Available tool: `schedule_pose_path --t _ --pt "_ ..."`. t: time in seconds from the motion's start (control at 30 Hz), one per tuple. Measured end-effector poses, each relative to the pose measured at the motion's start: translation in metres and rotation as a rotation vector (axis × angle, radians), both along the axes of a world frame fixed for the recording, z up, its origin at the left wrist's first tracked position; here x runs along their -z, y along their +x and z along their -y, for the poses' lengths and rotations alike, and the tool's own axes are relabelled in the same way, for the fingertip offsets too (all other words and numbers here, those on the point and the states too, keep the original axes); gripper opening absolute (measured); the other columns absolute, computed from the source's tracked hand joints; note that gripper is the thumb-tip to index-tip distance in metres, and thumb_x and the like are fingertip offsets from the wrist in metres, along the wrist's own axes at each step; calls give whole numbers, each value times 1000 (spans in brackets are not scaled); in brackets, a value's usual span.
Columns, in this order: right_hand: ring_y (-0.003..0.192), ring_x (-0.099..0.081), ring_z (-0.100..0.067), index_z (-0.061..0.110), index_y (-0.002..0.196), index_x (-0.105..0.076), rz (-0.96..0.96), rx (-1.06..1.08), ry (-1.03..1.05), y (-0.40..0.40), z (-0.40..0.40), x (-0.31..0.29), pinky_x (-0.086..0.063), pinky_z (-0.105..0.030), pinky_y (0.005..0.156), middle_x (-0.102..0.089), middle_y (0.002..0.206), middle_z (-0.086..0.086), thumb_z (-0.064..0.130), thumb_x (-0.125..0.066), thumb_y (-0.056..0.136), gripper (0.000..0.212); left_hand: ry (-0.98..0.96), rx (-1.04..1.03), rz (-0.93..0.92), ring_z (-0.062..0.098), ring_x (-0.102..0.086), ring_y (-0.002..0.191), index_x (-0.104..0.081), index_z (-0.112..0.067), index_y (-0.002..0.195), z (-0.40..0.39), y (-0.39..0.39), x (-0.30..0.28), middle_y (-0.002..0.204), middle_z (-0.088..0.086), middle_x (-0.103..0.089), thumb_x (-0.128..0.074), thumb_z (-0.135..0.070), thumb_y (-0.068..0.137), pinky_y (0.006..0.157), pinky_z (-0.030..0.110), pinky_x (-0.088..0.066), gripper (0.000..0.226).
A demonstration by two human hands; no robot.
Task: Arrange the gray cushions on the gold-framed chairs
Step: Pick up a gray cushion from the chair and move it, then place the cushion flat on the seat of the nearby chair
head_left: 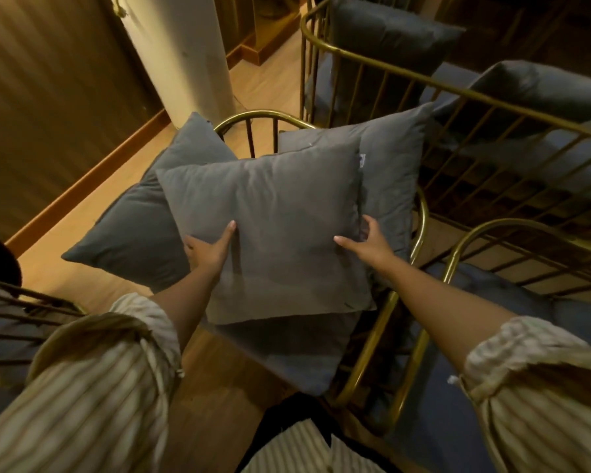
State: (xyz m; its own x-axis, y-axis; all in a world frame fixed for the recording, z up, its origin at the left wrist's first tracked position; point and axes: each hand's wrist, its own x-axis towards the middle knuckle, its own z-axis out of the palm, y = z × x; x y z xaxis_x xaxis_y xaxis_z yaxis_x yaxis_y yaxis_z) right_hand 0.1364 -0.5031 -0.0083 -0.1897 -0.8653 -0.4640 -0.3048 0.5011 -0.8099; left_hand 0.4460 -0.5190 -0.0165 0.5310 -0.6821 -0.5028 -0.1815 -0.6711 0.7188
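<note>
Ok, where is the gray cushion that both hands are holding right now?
In the head view's centre, the held cushion sits between the left hand and right hand, on top of other gray cushions piled on the gold-framed chair.

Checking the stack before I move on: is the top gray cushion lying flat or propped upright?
Flat-ish: the top gray cushion shows its broad face, lying on the other cushions, with the left hand and right hand gripping its sides.

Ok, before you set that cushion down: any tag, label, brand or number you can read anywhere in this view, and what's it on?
No readable text anywhere.
Small pale tag at the upper right corner of the front gray cushion: too small and blurred to read.
Chair frames, other cushions and striped sleeves: no lettering visible.
</note>
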Motion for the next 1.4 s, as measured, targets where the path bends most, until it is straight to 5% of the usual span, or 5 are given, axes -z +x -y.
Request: schedule_pose_path --t 0.4,0.67,0.97,1.13,1.4 --pt "135 -45 -26 12 149 -33 -189 261 -49 -137 -93 -47 -41 -41 109 -47 145 -11 31 -75 84 80 -499 838 238 30 -9 153 -20 -11 154 -12 -233 -64 164 11 -15 -63 -43 90 123 47 -12 83" --pt "135 -45 -34 1 143 -41 -343 576 122 -298 -281 -40 -40 -41 108 -47 146 -19 23 -72 88 67 -370 1258 244 39 -35 142 -34 2 146 -115 -393 -25 150 23 -41 -71 -34 85 118 44 -27 80" --pt "139 -38 -37 16 144 -43 -644 718 368 -458 -462 -26 -35 -52 110 -45 149 -14 43 -68 86 68 -9 1480 188 38 -56 123 -61 -13 126 -217 -543 52 132 15 -62 -70 -34 83 104 46 -46 49" --pt "145 -24 -35 16 145 -38 -789 694 379 -527 -493 -8 -21 -55 117 -32 155 -12 45 -65 86 71 142 1444 118 35 -45 136 -44 2 141 -252 -620 104 147 16 -49 -71 -32 87 114 43 -34 70" --pt "146 -27 -31 18 153 -22 -709 669 259 -584 -498 32 -24 -50 116 -31 159 -8 75 -59 74 104 295 1221 -98 40 -48 132 -55 8 132 -286 -722 168 143 24 -51 -57 -23 98 112 44 -35 46"
